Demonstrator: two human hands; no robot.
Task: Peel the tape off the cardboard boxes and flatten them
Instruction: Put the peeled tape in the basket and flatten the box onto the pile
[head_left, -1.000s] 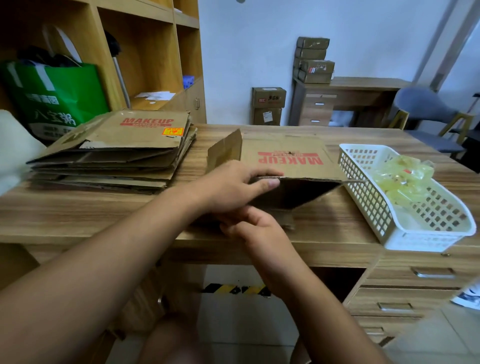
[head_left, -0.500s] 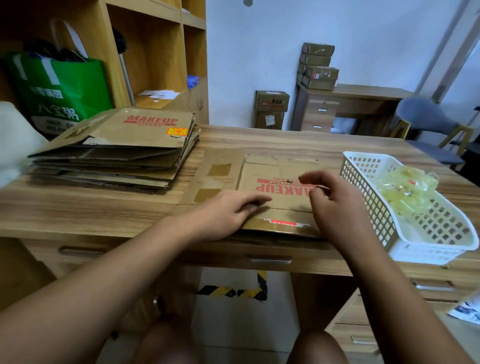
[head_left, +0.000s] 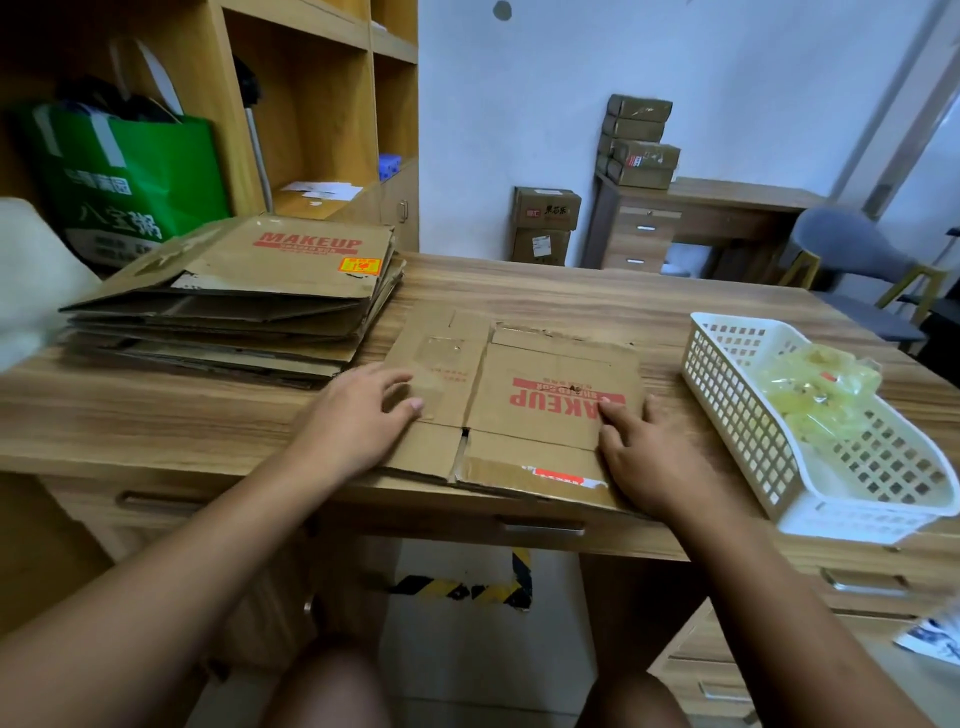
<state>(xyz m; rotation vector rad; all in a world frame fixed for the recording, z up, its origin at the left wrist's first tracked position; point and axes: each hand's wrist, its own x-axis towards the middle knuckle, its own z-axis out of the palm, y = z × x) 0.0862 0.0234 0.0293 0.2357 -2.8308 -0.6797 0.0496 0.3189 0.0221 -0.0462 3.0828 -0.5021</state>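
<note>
the cardboard box (head_left: 550, 364) lies flat at the front edge of the desk (head_left: 571, 291), between the pile of flattened boxes (head_left: 249, 306) and the white basket (head_left: 727, 395). my left hand (head_left: 358, 421) and right hand (head_left: 644, 457) rest on it with fingers open, gripping nothing. i think it is best to press flat palms along the folds, so that no flap springs up.

White wall (head_left: 519, 78), wooden shelving (head_left: 311, 104) left, small desk (head_left: 753, 193), grey chair (head_left: 841, 244), pale floor (head_left: 467, 649).

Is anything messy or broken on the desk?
Yes. The flattened box looks rough: its far edge is ragged, and a shiny tape patch is stuck on its left flap. The pile of flat boxes sits uneven.
</note>
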